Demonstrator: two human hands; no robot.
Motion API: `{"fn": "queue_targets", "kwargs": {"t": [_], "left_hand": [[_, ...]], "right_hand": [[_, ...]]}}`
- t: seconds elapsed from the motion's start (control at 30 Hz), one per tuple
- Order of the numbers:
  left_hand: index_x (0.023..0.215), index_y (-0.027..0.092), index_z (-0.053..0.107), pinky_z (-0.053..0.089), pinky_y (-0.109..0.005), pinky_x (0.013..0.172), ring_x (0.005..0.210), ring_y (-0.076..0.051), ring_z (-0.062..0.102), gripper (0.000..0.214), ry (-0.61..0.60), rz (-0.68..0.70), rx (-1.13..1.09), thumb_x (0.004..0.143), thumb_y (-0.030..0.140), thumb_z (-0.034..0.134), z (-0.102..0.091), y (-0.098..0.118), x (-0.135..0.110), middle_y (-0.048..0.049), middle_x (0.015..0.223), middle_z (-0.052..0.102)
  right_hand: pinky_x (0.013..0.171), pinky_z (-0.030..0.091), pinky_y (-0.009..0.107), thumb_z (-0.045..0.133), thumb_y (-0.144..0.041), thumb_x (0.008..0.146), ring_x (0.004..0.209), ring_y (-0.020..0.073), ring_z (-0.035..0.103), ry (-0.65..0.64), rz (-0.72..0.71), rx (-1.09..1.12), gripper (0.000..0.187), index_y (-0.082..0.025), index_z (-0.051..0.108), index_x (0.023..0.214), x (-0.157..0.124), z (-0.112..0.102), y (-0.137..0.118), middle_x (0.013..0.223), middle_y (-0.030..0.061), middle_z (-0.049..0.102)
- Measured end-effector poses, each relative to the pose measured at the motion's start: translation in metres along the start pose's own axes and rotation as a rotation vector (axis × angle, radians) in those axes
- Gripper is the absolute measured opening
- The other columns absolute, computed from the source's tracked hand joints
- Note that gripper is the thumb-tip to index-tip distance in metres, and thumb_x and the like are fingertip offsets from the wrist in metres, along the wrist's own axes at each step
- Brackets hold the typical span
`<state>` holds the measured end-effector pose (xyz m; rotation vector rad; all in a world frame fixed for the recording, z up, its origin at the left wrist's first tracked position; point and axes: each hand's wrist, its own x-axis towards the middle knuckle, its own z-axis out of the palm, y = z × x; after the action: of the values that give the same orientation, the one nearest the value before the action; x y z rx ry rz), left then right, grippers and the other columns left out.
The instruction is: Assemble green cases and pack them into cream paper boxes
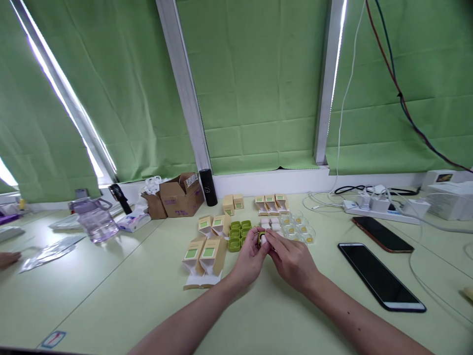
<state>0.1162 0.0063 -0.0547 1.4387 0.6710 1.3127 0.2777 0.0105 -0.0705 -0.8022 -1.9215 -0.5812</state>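
Recorder: Pale green worktop below a window with green blinds drawn. Rows of stock at mid-bench: tan cartons with green labels, green cases, clear trays with yellow inserts.

Checker: Where is the item being worked?

Recorder: Small green-and-white piece, lifted just above the worktop, right in front of the green cases and between the two hands. It is too small to tell its parts apart.

Checker: Grip state?

Recorder: Left hand: thumb and fingertips pressed onto the piece from its left side. Right hand: fingertips closed on it from the right, knuckles up. Both grips pinch the same piece, and the fingertips of the two hands nearly meet.

Checker: Step in hand?

Recorder: Judged as a fitting or closing step, white part into green shell. Any further move calls for a steady two-sided pinch and fine fingertip pressure, since the piece is small and largely covered.

Checker: Arm pose?

Recorder: Both forearms bare, entering from the bottom edge and converging towards the centre. Wrists are low, near the worktop but whether resting on it I cannot tell.

Checker: Surroundings?

Recorder: Black phone and a second phone lie flat to the right, well apart from the hands, with a power strip behind them. Water jug and cardboard box stand to the left. Another person's hand shows at the far left edge.
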Motion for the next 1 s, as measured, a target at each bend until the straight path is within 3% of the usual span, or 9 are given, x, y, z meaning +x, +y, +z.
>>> {"fn": "queue_targets", "kwargs": {"t": [0.8, 1.0], "left_hand": [[0.120, 0.022, 0.055, 0.050, -0.037, 0.104, 0.116, -0.023, 0.063, 0.051, 0.003, 0.012, -0.013, 0.088, 0.056, 0.076, 0.0004, -0.0032, 0.0009, -0.0097, 0.116, 0.068], [0.121, 0.021, 0.055, 0.053, -0.034, 0.097, 0.107, -0.022, 0.066, 0.052, 0.013, 0.001, -0.036, 0.087, 0.054, 0.079, 0.0011, 0.0011, 0.0004, -0.0077, 0.109, 0.069]], "right_hand": [[0.066, 0.063, 0.033, 0.052, -0.011, 0.101, 0.089, 0.0268, 0.081, -0.027, 0.031, 0.021, 0.032, -0.013, 0.070, 0.128, -0.0020, 0.0035, -0.0009, 0.126, 0.0181, 0.076], [0.076, 0.065, 0.038, 0.054, -0.018, 0.104, 0.096, 0.0273, 0.080, -0.036, 0.087, 0.171, 0.038, -0.017, 0.058, 0.141, 0.0008, -0.0008, 0.0006, 0.125, 0.0156, 0.077]]}}
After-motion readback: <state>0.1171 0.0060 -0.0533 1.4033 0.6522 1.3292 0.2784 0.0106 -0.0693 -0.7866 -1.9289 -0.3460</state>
